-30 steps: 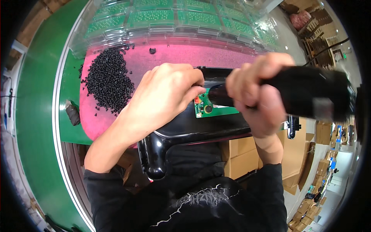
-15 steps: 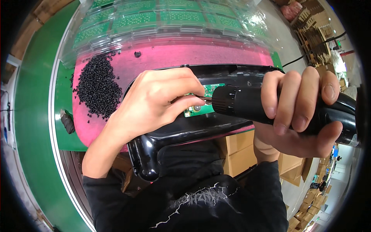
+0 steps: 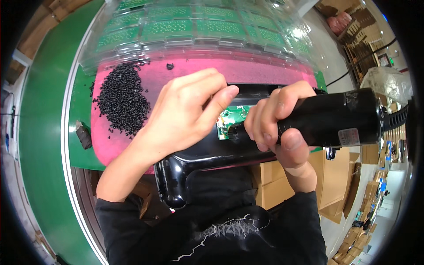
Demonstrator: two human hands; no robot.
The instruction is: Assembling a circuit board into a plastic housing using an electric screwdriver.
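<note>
My right hand [image 3: 282, 117] is wrapped round a black electric screwdriver [image 3: 340, 117], whose nose points down at a small green circuit board [image 3: 236, 115]. The nose hides the tip, so contact with the board cannot be made out. The board lies in a glossy black plastic housing [image 3: 212, 152] in front of me. Just left of the board hovers my left hand [image 3: 190, 104], its fingers curled and thumb pressed against them. Whatever it may hold is hidden. To its left spreads a heap of small black screws [image 3: 123, 99].
A pink mat [image 3: 108, 150] lies under the work on a green table [image 3: 44, 132]. Clear plastic trays of green boards [image 3: 172, 28] stand at the back. A dark wrapped bundle [image 3: 84, 135] sits at the mat's left. Cardboard boxes [image 3: 276, 181] are below the table's near edge.
My left fingers have come away from the screwdriver's tip and risen slightly. The screwdriver has swung nose-down onto the board area, and my right hand has shifted left with it.
</note>
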